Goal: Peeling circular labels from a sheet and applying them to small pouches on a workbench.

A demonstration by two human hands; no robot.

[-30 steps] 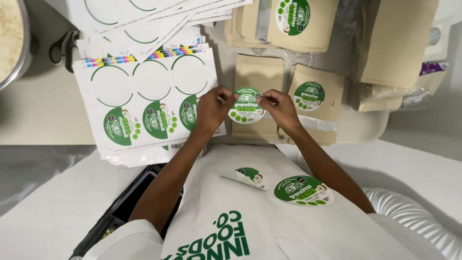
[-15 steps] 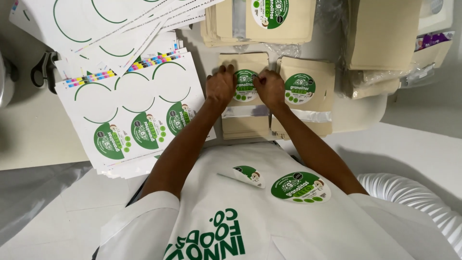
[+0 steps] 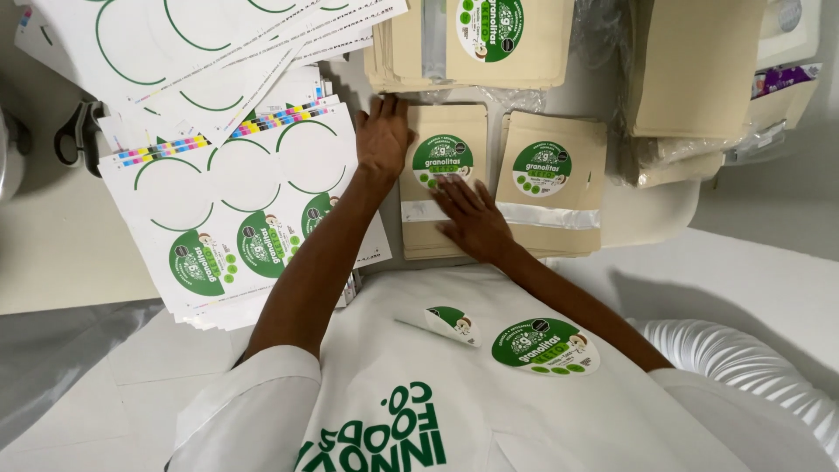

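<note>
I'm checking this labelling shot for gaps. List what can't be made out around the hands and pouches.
- Head view: the pouch under the right hand has its lower part covered by that hand.
- Head view: the left hand shows only its back; what its fingertips touch is hidden.
- Head view: the top pouch stack is cut off by the upper edge.
- Head view: the scissors are partly under the sticker sheets.

Three labelled kraft pouches (image 3: 443, 179), two round green stickers (image 3: 544, 347) stuck on the apron (image 3: 419, 393), three unpeeled stickers on the top label sheet (image 3: 236, 210), one pair of scissors (image 3: 74, 131)
</note>
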